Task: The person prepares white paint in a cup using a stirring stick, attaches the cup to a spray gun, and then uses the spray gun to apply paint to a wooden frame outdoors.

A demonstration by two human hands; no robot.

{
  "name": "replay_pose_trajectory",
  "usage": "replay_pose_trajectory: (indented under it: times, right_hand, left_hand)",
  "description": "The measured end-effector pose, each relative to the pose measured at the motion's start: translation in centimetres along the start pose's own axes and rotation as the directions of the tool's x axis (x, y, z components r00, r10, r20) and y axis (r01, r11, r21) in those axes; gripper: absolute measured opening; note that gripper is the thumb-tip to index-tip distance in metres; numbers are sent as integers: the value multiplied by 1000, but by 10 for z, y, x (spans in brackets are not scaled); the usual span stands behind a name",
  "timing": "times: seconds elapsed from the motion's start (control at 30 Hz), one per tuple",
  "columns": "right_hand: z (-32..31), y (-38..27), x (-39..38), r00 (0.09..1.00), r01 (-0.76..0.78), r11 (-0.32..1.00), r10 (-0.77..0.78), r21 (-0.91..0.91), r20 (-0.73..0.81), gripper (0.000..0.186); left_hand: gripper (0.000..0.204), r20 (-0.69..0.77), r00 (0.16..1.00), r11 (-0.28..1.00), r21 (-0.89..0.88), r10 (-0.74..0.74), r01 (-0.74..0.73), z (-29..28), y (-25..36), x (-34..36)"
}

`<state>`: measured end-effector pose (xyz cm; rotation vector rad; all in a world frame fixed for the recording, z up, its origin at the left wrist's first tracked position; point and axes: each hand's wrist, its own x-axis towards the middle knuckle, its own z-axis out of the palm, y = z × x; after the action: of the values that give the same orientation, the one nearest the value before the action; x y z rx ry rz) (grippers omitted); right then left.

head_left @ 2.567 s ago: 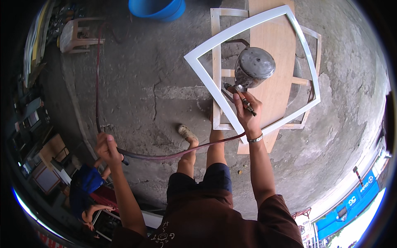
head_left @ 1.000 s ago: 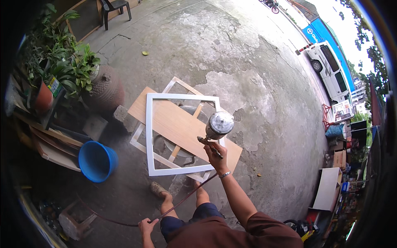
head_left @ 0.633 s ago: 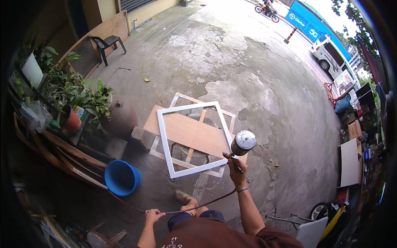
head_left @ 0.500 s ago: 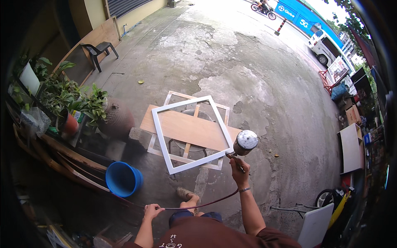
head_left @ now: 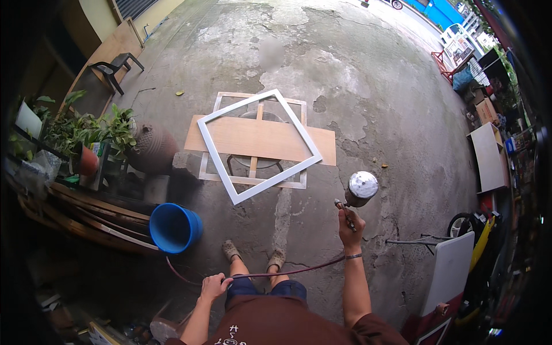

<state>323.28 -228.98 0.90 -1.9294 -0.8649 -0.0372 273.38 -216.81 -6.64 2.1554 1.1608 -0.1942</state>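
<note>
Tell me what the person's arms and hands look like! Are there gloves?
No gloves: the left hand and right hand are both bare. A thin, grey, metallic-looking band goes round the right wrist; I see none on the left. The brown sleeves are short.

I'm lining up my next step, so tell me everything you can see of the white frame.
The white frame has four straight bars around an open middle; its material can't be told. It lies roughly flat and askew, seemingly resting across the wooden board, above a pale frame; contact with the latter is unclear. The left hand and right hand don't touch it.
</note>
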Motion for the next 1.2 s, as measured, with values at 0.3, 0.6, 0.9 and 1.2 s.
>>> replay_pose_trajectory:
  times: [0.3,0.6,0.9,1.2]
  right_hand:
    - [28,-17,-59,985,-171,969,164,-177,-50,23]
    - [111,-56,-117,939,-342,920,328,-190,-101,30]
    - [162,-49,-134,926,-360,925,340,-122,-163,36]
    - [223,-61,-173,922,-384,921,386,-63,16,24]
  left_hand:
    - [58,27,961,904,-333,-276,269,-14,-73,-63]
    - [38,193,916,826,-397,-352,401,-35,-195,-132]
    - [23,195,936,909,-248,-293,336,-73,-244,-81]
    - [31,182,958,971,-49,-223,235,-89,-272,-76]
